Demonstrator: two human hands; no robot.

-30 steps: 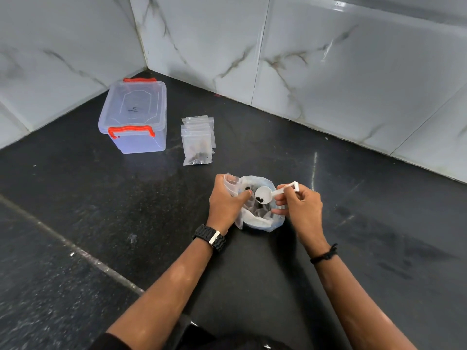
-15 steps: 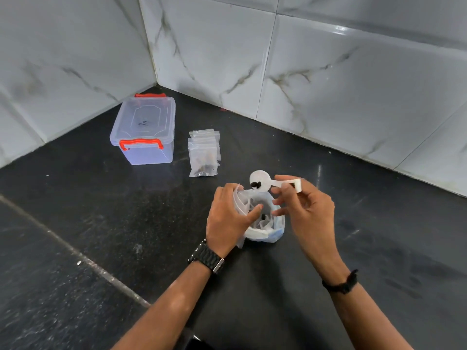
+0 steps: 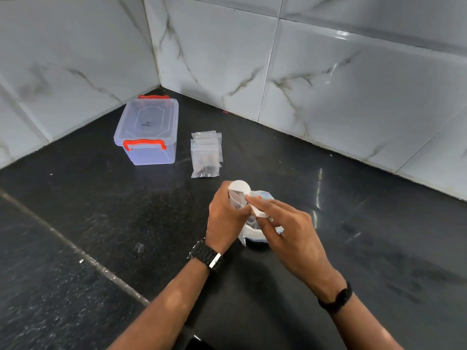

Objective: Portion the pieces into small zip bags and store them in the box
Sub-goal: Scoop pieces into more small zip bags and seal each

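Small zip bag (image 3: 237, 200): clear plastic, held upright above the bench in the left hand (image 3: 225, 218), mouth upward; a few dark pieces (image 3: 237, 205) show through its wall. The left hand's fingers curl round the bag's near side.

Measuring scoop (image 3: 240, 187): white plastic, round bowl turned over at the bag's mouth, underside facing the camera. Its flat handle (image 3: 260, 212) is pinched in the right hand (image 3: 285, 223), thumb and forefinger closed on it, the other fingers loosely bent. The 2 hands meet over the bag, touching or nearly so.

Supply bag (image 3: 262, 195): larger clear plastic bag, rolled open, sitting on the bench directly under and behind the hands, mostly hidden by them; contents cannot be told.

Stack of small zip bags (image 3: 206, 154): several clear bags lying flat and overlapped on the bench beyond the hands; the topmost holds dark pieces at its lower end.

Storage box (image 3: 149, 132): clear plastic, lid on, 2 red-orange clip handles, 1 at the near end and 1 at the far end. Stands left of the stack, close to the wall corner, apart from the bags.

Bench (image 3: 101, 210): black speckled stone with a pale seam running diagonally at left.

Walls (image 3: 328, 84): white marble-look tiles with grey veins, meeting in a corner behind the box.

Worn items: black watch (image 3: 206, 256) on the left wrist, black band (image 3: 337, 298) on the right wrist.
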